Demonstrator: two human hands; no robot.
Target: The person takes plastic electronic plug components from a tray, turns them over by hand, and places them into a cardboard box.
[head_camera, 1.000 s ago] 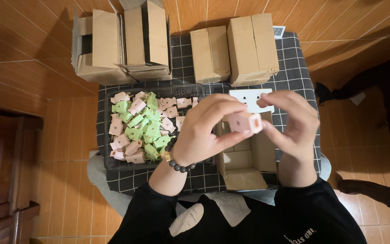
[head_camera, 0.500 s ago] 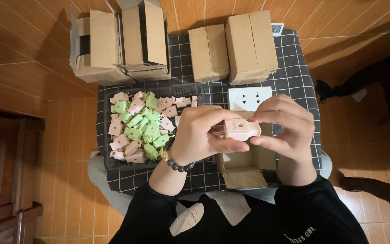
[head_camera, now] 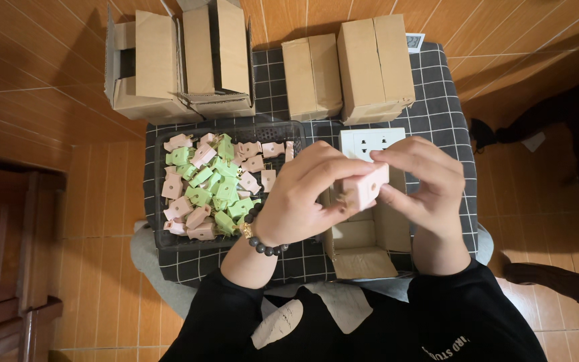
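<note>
I see both hands raised above the black-and-white checked cloth [head_camera: 437, 114] that covers the small table. My left hand [head_camera: 303, 194] curls its fingers over the top of a small pale-pink plastic plug block [head_camera: 364, 188], thumb underneath, pinching it from the left end. My right hand [head_camera: 423, 184] pinches the block's right end, fingertips pressed on its upper face and thumb below (the thumb pad itself is hidden). The block hangs directly over a small open brown cardboard box [head_camera: 363, 241], whose near flap folds out over the cloth's front edge.

A white wall-socket plate [head_camera: 366, 141] lies just behind the hands, partly covered by my fingers. To the left, a black plastic mesh tray [head_camera: 222, 131] holds a heap of pink and green plug pieces [head_camera: 212, 184]; its right rim sits under my left wrist. Two closed brown cartons [head_camera: 350, 67] stand along the far edge, and two opened cartons [head_camera: 175, 60] overhang the back left corner. Free cloth shows only along the right edge and in thin strips along the front edge.
</note>
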